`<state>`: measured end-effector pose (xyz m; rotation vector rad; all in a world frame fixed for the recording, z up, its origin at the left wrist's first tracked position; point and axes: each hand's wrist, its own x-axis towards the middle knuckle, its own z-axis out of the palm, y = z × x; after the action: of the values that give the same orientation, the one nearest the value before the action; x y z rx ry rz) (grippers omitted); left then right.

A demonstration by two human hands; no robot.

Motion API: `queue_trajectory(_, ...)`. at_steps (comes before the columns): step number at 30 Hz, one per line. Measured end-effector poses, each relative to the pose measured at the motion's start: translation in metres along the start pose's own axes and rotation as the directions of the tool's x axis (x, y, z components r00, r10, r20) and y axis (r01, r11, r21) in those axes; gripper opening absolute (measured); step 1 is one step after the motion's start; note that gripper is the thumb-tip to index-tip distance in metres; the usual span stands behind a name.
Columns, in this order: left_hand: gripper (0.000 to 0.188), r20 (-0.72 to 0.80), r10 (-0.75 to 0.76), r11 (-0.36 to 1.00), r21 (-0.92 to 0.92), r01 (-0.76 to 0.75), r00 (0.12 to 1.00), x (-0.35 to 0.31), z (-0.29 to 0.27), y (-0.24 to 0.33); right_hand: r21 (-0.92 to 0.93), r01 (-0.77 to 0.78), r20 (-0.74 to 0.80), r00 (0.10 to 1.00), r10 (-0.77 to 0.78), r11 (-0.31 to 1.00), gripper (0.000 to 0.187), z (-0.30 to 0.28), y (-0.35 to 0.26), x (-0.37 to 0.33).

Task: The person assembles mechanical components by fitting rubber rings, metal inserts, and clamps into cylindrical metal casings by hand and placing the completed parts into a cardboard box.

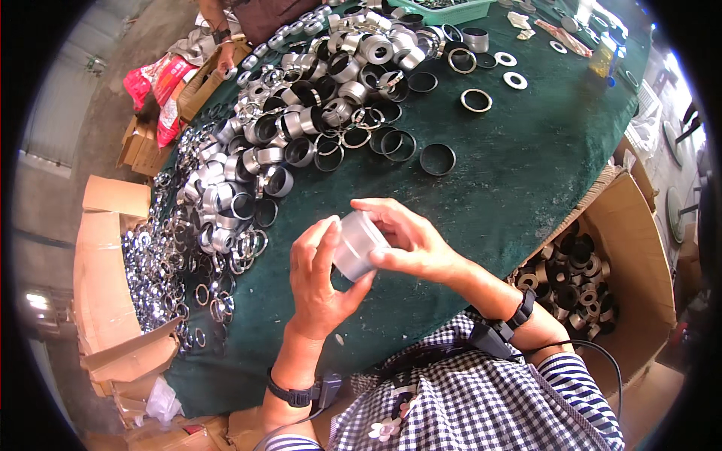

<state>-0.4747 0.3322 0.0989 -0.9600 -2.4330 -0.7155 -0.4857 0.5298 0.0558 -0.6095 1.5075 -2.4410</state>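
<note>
Above the near part of the table, a silver metal cylinder [356, 246] with a thin bright line around it is held between both my hands. My left hand [317, 272] grips its left side, thumb below and fingers along the wall. From the right, my right hand [410, 244] closes on it with the thumb on the near edge and fingers at the far end. The cylinder is tilted and slightly blurred. Beyond my hands a dark ring [438, 159] lies on the green cloth.
Silver collars and rings [301, 113] are heaped across the table's [519, 173] far left, beside shiny thin rings [154, 263]. Right of me stands a cardboard box [639, 248] with ring-shaped parts [575, 282]. Another person's hand [226, 57] is at the far left, and a green basket [451, 13] sits behind.
</note>
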Motion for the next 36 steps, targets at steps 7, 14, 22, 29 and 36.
queue_trajectory(7, 0.069, -0.045, -0.401, 0.883, -0.286, 0.373, 0.915, -0.081, 0.052, -0.014, -0.974, 0.124, 0.104, 0.988, -0.11, 0.19, 0.069, -0.041, 0.026, -0.026)
queue_trajectory(14, 0.049, -0.034, -0.383, 0.922, -0.081, 0.379, 0.923, -0.108, 0.041, -0.02, -0.999, -0.04, -0.048, 0.958, -0.282, 0.032, 0.036, -0.1, 0.021, -0.005)
queue_trajectory(22, 0.011, -0.023, -0.569, 0.819, -0.112, 0.563, 0.822, -0.103, 0.028, -0.057, -0.873, -0.098, -0.213, 0.958, -0.193, 0.477, 0.006, -0.068, 0.025, 0.011)
queue_trajectory(29, 0.011, 0.191, -0.686, 0.37, -0.739, 0.563, 0.702, -0.044, 0.004, 0.002, -0.664, 0.257, -0.043, 0.924, -0.379, 0.702, 0.018, 0.022, 0.021, -0.002)
queue_trajectory(36, 0.02, 0.231, -0.67, 0.29, -0.793, 0.536, 0.705, -0.033, 0.003, 0.018, -0.688, 0.396, 0.071, 0.87, -0.487, 0.608, 0.018, 0.024, 0.013, -0.005)
